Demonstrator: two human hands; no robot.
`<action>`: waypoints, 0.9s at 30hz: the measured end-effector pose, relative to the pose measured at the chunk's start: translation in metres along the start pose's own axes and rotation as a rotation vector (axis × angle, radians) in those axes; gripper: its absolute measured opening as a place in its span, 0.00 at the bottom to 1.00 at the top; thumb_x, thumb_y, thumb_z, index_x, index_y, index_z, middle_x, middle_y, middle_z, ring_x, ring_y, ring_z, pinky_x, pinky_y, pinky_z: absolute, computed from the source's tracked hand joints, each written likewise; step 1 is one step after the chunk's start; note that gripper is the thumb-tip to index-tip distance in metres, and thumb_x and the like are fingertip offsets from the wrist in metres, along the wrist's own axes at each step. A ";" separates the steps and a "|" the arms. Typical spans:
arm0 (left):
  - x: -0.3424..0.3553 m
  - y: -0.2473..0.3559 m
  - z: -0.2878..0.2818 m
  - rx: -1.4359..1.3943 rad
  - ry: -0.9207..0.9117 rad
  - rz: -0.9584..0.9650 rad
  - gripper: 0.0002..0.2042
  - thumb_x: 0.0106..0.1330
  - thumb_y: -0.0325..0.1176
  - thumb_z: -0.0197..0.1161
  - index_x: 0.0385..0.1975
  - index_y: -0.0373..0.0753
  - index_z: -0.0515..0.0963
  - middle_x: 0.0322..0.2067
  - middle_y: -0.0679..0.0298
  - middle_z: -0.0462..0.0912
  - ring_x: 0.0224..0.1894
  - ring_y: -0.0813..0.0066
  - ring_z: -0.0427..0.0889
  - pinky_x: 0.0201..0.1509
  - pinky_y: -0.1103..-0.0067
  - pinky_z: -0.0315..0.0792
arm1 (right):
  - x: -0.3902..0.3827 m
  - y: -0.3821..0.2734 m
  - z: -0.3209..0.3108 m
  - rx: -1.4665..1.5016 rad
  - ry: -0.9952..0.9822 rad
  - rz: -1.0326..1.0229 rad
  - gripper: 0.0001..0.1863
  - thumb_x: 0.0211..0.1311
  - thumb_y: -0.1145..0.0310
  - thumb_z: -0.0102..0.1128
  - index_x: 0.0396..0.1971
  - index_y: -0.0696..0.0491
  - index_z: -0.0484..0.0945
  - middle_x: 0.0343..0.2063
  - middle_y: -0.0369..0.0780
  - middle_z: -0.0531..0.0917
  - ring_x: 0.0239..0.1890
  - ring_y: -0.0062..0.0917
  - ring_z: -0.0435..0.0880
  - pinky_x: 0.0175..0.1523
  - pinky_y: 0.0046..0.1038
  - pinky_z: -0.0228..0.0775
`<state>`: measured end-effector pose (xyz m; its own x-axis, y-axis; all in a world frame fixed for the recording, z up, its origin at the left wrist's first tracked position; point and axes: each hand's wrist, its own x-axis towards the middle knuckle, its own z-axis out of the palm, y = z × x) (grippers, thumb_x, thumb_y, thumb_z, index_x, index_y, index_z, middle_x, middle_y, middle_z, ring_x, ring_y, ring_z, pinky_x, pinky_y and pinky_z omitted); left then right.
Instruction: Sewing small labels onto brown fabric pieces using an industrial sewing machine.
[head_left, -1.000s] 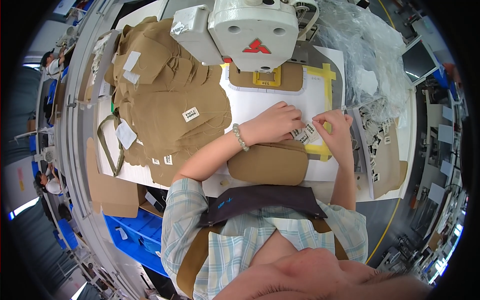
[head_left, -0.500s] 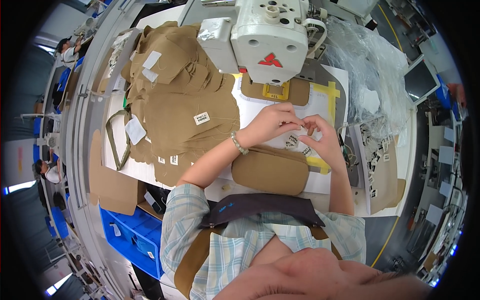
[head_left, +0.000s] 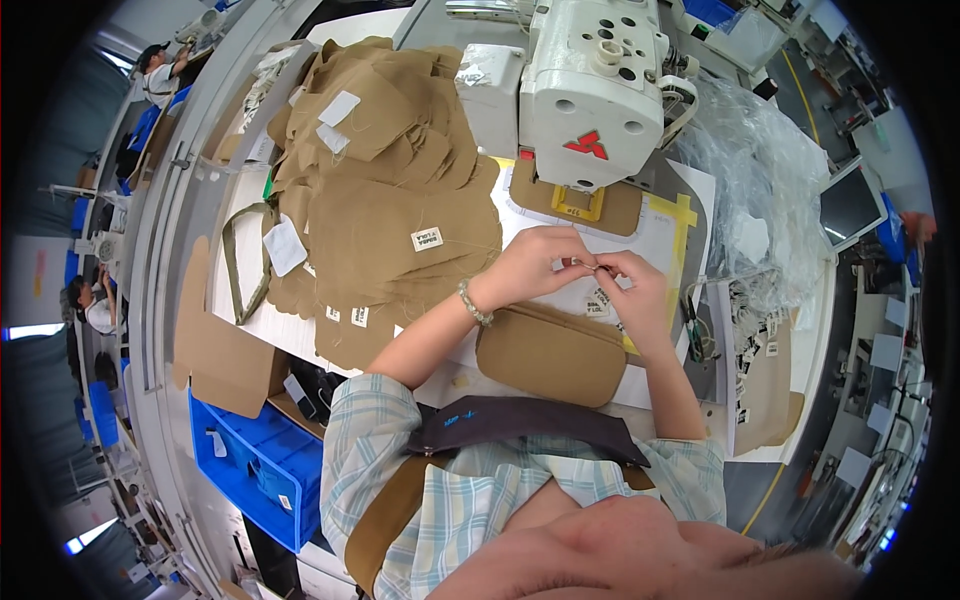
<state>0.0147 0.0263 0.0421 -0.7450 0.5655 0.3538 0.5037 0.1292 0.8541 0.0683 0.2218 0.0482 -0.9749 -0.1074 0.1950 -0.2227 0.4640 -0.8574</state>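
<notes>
My left hand (head_left: 535, 270), with a bead bracelet at its wrist, and my right hand (head_left: 642, 297) meet fingertip to fingertip in front of the sewing machine (head_left: 588, 110). Both are closed in a pinch, and what lies between the fingers is too small to make out. Just below them, small white printed labels (head_left: 598, 304) rest on the white sheet. A brown rounded fabric piece (head_left: 622, 207) lies under the machine's yellow clamp (head_left: 580, 205). Nearer to me sit stacked brown fabric pieces (head_left: 550, 355), close below my left wrist.
A large heap of brown fabric pieces (head_left: 400, 200) covers the left side, with a label (head_left: 427, 239) on top. Thread snips (head_left: 692, 325) lie right of my right hand, before a box of labels (head_left: 750, 350). Clear plastic (head_left: 745, 180) is bunched behind. A blue crate (head_left: 255, 470) stands lower left.
My fingertips have come together; my right hand was more spread before. The whole view has shifted, so the machine and fabric appear farther right. The fabric piece stays under the clamp.
</notes>
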 end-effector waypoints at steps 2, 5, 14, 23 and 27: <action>-0.002 -0.005 -0.001 0.039 -0.011 0.011 0.03 0.58 0.25 0.69 0.31 0.38 0.84 0.28 0.65 0.83 0.29 0.74 0.81 0.33 0.79 0.76 | -0.002 0.003 0.003 -0.070 0.018 -0.020 0.10 0.54 0.76 0.68 0.37 0.56 0.81 0.30 0.40 0.85 0.28 0.24 0.81 0.36 0.25 0.73; -0.005 -0.013 -0.005 0.070 -0.050 0.007 0.03 0.58 0.26 0.69 0.31 0.38 0.84 0.29 0.65 0.84 0.30 0.72 0.82 0.34 0.78 0.77 | -0.001 -0.002 0.002 -0.048 -0.021 0.132 0.10 0.53 0.75 0.69 0.36 0.56 0.80 0.29 0.39 0.85 0.25 0.23 0.81 0.34 0.24 0.73; -0.014 -0.033 -0.017 0.243 -0.144 0.071 0.04 0.55 0.28 0.70 0.29 0.39 0.84 0.33 0.66 0.86 0.33 0.69 0.84 0.38 0.75 0.78 | 0.001 0.009 -0.012 -0.085 -0.015 0.141 0.06 0.53 0.76 0.68 0.29 0.57 0.79 0.28 0.39 0.84 0.24 0.21 0.81 0.32 0.22 0.73; -0.003 -0.027 -0.021 0.415 -0.140 0.188 0.11 0.49 0.32 0.73 0.33 0.40 0.83 0.38 0.66 0.85 0.39 0.65 0.82 0.47 0.72 0.76 | 0.050 0.027 0.005 -0.207 0.058 -0.267 0.04 0.59 0.78 0.61 0.34 0.56 0.80 0.38 0.38 0.84 0.39 0.35 0.84 0.41 0.29 0.76; 0.000 -0.033 -0.023 0.550 -0.073 0.124 0.08 0.52 0.32 0.71 0.32 0.41 0.83 0.35 0.67 0.84 0.38 0.66 0.81 0.45 0.72 0.74 | 0.068 0.051 0.023 -0.310 0.054 -0.345 0.08 0.56 0.78 0.60 0.36 0.55 0.80 0.38 0.39 0.84 0.39 0.35 0.84 0.42 0.31 0.77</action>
<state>-0.0122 0.0035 0.0226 -0.6437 0.6555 0.3948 0.7535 0.4529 0.4766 -0.0090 0.2182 0.0067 -0.8407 -0.2595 0.4753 -0.5158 0.6511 -0.5568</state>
